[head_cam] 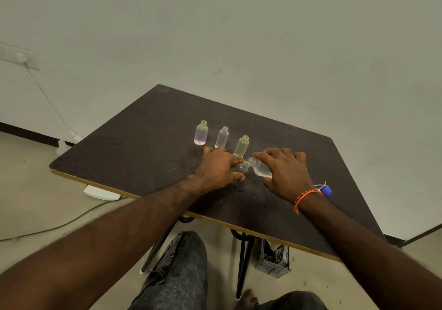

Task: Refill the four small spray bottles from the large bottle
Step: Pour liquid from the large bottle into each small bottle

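Note:
Three small clear bottles stand uncapped in a row on the dark table (143, 142): a purplish one (201, 133), a frosted one (222, 137) and a yellowish one (241, 146). My left hand (218, 168) grips a fourth small bottle (242, 167), mostly hidden by my fingers, with only its open neck showing. My right hand (284, 171) holds the larger clear bottle (259, 167) tilted on its side, its mouth touching the small bottle's neck. Clear liquid sits in its lower half.
A blue spray cap with a white tube (324, 189) lies on the table behind my right wrist. A grey basket (272, 259) stands on the floor under the table. A white device (101, 193) and a cable lie on the floor at left.

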Available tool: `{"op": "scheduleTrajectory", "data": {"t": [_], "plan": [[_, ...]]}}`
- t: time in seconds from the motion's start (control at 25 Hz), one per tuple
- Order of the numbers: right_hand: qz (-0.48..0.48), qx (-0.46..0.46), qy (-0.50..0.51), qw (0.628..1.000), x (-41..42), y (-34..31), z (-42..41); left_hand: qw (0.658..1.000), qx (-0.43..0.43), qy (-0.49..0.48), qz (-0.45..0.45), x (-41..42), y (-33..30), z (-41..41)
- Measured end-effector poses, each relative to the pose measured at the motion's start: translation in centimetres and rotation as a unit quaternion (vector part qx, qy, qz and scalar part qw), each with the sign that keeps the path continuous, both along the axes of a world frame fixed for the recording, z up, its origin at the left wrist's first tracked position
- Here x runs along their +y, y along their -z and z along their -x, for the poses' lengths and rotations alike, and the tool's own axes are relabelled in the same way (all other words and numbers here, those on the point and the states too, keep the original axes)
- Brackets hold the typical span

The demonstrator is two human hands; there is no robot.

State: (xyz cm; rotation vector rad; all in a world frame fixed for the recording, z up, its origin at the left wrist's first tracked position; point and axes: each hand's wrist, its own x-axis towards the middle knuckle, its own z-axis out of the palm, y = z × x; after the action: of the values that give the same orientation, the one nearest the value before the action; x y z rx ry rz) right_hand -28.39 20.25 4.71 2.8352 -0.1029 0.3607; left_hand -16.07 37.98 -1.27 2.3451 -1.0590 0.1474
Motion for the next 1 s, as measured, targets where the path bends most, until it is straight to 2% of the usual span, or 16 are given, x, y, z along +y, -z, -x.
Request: {"op": "scheduleTrajectory", "data": {"t": [0.32,1.0], "plan": [[0.025,0.001,0.001,1.000,-0.04,-0.35,0.04,1.000,-0.007,0.006,-0.014,-0.13,-0.22,-0.08],[0.015,0.006,0.010,1.000,-0.39,-0.42,0.48,1.000,-0.007,0.016,-0.023,-0.07,-0.71,0.17]]}}
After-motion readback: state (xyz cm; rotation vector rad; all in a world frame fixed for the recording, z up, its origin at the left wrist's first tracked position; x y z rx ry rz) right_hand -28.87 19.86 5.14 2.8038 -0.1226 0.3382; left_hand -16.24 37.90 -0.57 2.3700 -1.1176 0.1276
